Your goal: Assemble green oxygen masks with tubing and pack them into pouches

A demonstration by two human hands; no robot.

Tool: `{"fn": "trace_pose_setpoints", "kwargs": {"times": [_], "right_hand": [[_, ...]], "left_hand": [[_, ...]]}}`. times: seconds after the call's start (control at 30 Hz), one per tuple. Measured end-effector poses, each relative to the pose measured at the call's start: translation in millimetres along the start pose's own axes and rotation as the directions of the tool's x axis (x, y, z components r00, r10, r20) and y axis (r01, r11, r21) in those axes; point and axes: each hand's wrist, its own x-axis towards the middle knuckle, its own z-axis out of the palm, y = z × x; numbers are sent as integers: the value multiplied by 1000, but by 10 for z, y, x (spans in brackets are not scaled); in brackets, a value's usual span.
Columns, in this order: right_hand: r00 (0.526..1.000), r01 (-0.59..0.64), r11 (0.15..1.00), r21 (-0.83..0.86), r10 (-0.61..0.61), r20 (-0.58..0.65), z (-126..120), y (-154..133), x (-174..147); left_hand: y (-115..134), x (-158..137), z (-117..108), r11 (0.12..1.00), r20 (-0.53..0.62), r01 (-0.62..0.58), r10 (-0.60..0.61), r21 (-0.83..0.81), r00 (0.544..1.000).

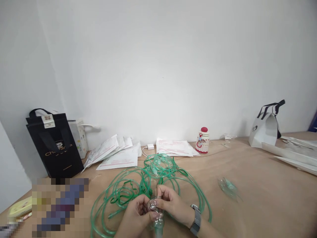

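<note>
My left hand is closed round a clear plastic nebulizer cup with a pale green lower end, held near the front of the table. From the other side, my right hand grips the top of the same cup with thumb and fingers; a watch is on that wrist. Fingers hide part of the cup. Loops of green tubing lie around and behind both hands. Among them are green elastic straps and clear face masks in a heap.
A separate clear mask lies to the right. Along the wall are white packets, more flat packets, a white charger and a red-lidded bottle. A black bag stands left, a white bag right.
</note>
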Motion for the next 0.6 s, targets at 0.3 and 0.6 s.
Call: {"fn": "trace_pose_setpoints", "kwargs": {"times": [0.3,0.6], "right_hand": [[999,-49,983,178,47,18,72,31,-12],[989,-108,960,258,130,-70,137,190,-24]], "left_hand": [[38,-2,-65,997,61,5,0,-71,998],[-11,34,-121,995,21,30,-28,-99,999]]}}
